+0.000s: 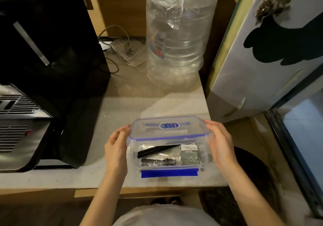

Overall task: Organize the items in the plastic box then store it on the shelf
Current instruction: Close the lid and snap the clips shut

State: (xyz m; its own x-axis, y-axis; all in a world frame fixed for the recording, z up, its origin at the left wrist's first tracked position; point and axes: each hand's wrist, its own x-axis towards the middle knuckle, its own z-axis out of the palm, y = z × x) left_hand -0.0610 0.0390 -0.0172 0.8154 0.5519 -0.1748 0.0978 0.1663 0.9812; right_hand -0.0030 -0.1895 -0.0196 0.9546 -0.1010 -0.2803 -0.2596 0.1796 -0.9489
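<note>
Head view: the clear plastic box (168,153) sits on the grey counter (111,113) at the near edge, about 6 o'clock from the large empty water bottle (180,33). The left hand (116,149) clasps its 9 o'clock end, the right hand (221,142) its 3 o'clock end, fingers curled at the blue-rimmed lid (168,127). Inside lie black straws (157,151) and a green packet (190,155). A black appliance (43,50) stands at 10 o'clock.

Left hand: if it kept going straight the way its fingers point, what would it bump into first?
The left hand points up and away along the box's left end, fingertips at the lid. Beyond lies bare counter, then probably the big clear bottle, though depth is hard to judge here.
</note>
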